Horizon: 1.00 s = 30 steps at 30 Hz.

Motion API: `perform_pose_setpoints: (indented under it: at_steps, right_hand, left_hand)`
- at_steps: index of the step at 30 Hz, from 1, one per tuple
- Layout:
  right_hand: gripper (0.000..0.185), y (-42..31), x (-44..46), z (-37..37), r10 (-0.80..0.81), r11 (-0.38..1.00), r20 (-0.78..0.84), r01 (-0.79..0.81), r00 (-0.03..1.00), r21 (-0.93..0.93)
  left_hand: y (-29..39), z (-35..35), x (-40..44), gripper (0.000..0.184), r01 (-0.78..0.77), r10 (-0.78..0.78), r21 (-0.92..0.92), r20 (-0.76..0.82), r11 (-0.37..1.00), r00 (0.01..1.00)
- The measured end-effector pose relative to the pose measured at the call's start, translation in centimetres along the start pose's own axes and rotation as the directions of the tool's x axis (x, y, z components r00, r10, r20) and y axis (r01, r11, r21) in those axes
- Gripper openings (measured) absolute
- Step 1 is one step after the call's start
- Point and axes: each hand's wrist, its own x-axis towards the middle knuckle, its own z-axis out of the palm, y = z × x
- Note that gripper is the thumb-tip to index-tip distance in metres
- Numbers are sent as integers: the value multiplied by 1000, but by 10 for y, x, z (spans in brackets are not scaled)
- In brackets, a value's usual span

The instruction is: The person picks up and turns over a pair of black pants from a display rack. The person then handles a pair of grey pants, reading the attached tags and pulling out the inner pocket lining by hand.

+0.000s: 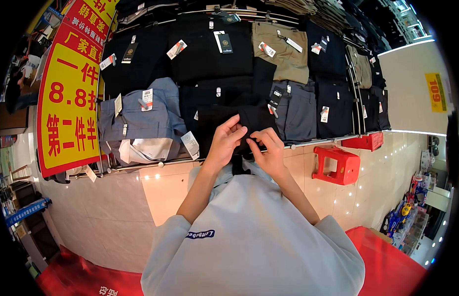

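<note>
Black trousers (215, 117) lie bunched at the front of the display rack, right before my body. My left hand (225, 143) pinches their dark cloth between thumb and fingers. Close beside it on the right, my right hand (268, 152) has its fingertips curled together on the same cloth. Exactly what the right fingertips grip is hard to see against the black. Grey-blue trousers (163, 111) with tags rest to the left, and darker grey trousers (296, 111) are folded to the right. A white hang tag (190, 145) dangles near my left wrist.
Folded black trousers (136, 64) and khaki trousers (283, 52) fill the row behind. A yellow and red sign (69, 103) stands at the left end. Red plastic stools (338, 165) sit on the tiled floor to the right, below the rack's metal rail (308, 143).
</note>
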Motion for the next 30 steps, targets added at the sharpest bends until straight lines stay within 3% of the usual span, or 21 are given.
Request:
perform_pose_setpoints:
  at_steps: [11, 17, 30]
  right_hand:
    - [19, 6, -4, 1, -39, 996, -40, 36, 998, -78]
    - [19, 0, -1, -1, 26, 1000, -38, -26, 999, 4]
    - [25, -7, 4, -7, 132, 990, 97, -137, 987, 46]
  left_hand:
    - [4, 12, -4, 59, 37, -37, -5, -140, 999, 990]
    - [8, 15, -5, 61, 52, -42, 41, -201, 998, 979]
    - [3, 16, -4, 52, -89, 159, 306, -213, 948, 964]
